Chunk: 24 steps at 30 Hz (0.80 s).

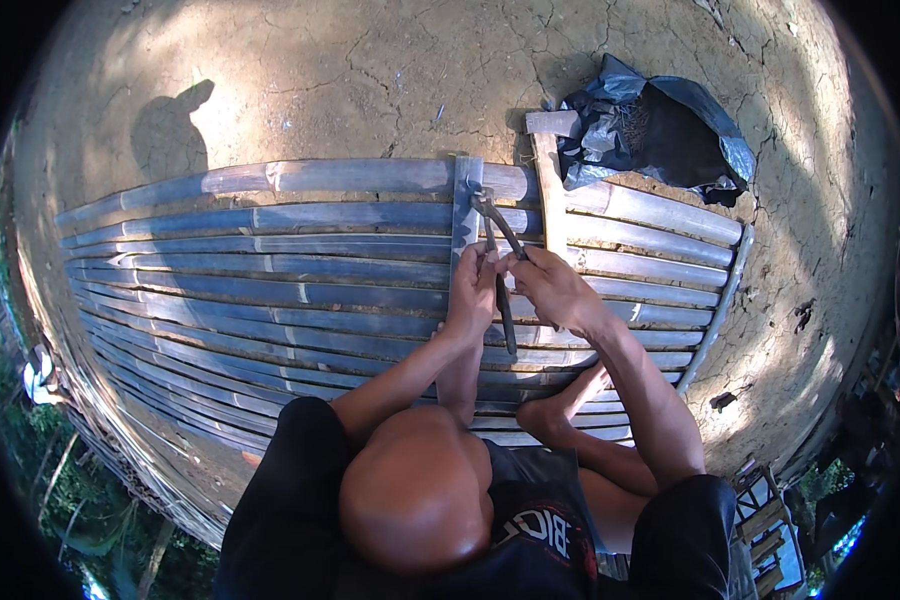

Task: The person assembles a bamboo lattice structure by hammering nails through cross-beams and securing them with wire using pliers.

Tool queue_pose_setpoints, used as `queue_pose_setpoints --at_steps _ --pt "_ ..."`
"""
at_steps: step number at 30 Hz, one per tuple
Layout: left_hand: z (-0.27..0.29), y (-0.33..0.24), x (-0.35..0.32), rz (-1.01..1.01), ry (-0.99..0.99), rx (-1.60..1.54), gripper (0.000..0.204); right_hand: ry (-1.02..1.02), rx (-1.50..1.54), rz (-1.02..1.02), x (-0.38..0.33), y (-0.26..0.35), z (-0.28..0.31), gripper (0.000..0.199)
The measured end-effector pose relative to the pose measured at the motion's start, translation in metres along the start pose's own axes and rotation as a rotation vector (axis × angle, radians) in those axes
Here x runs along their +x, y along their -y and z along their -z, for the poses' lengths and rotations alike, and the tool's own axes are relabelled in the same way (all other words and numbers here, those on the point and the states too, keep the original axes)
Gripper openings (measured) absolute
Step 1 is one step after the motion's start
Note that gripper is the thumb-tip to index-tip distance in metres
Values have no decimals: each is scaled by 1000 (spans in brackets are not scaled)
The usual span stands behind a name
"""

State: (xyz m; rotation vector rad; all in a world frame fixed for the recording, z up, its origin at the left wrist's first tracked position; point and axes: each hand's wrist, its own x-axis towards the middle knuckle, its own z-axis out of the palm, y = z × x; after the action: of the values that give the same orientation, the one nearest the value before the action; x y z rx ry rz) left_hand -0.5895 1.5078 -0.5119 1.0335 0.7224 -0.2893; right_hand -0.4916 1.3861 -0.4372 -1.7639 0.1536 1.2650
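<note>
Both my hands meet over a platform of bamboo slats [370,215]. Between them is a dark metal tool [503,225] with two long arms joining at a small head, like a pair of pincers. My right hand [550,285] is closed around one arm of it. My left hand [473,290] pinches the other arm near its middle, which runs on down past the fingers. The tool's head rests on or just above a narrow grey board [465,215] lying across the slats. Exactly what the fingertips touch is partly hidden.
A pale wooden piece with a crosspiece at its far end [551,185] lies right of the board. Beyond it sits an opened black plastic bag [695,130] with brownish contents. Cracked earth [420,80] surrounds the platform. My bent knee [415,490] and bare foot [542,422] are close by.
</note>
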Motion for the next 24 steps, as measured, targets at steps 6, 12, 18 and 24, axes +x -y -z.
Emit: queue_pose_setpoints --at_steps 6,12,18,24 --pt "-18 -25 8 34 -181 -107 22 155 91 -223 13 67 18 29" --pt "-34 -63 14 301 -157 -339 18 257 -219 -243 38 78 33 33" --pt "-36 -49 27 281 -19 -414 16 219 -464 -176 46 82 29 36" --pt "-33 -41 30 300 -22 -457 17 255 -673 -106 40 83 30 46"
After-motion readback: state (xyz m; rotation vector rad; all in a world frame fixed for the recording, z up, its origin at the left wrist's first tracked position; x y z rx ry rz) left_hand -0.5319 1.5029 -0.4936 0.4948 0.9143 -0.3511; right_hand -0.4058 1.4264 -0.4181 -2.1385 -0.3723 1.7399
